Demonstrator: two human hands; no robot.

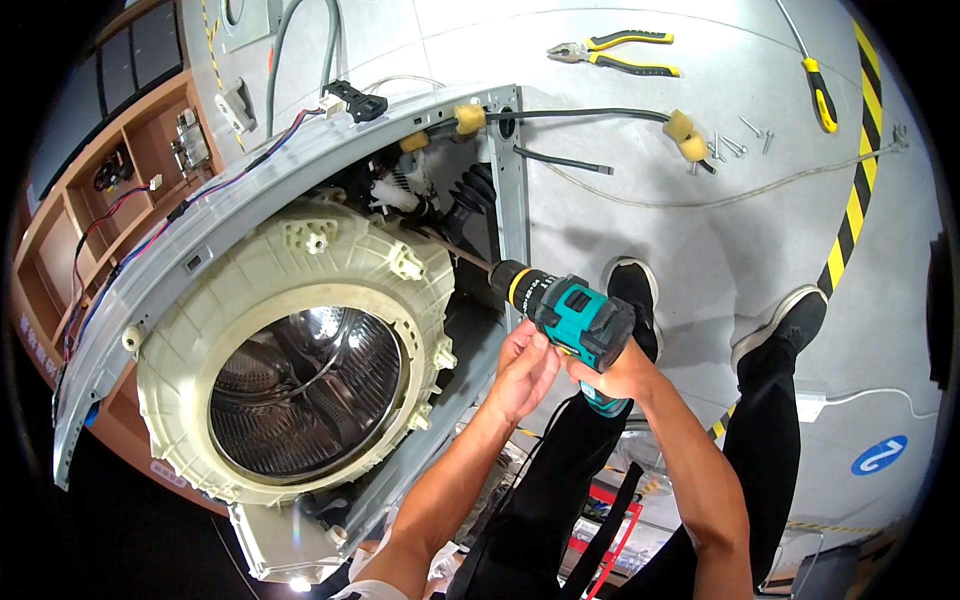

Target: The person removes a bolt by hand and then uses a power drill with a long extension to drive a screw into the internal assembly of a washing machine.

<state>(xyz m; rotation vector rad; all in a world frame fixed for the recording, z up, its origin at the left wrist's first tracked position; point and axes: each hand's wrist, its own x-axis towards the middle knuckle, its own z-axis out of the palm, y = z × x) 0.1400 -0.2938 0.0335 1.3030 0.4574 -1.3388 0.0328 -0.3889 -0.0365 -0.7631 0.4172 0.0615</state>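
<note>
A teal and black cordless drill (578, 318) is gripped by its handle in my right hand (628, 372). Its chuck points left, and a long thin bit (458, 250) reaches past the frame into the opened washing machine. My left hand (524, 372) is closed, thumb and fingers pinched just below the drill body; what lies between them is hidden. Left of the hands is the machine's cream plastic tub (180, 370) around a shiny steel drum (305, 390). A grey metal cabinet frame (250, 165) surrounds the tub, and the bit's tip is hard to make out.
On the grey floor lie pliers (612, 52), a yellow-handled screwdriver (818, 92), several loose screws (735, 145) and a dark hose (585, 113) with yellow foam pieces. A wooden compartment shelf (140, 215) stands left. My shoes (780, 325) are beside a striped floor line (858, 190).
</note>
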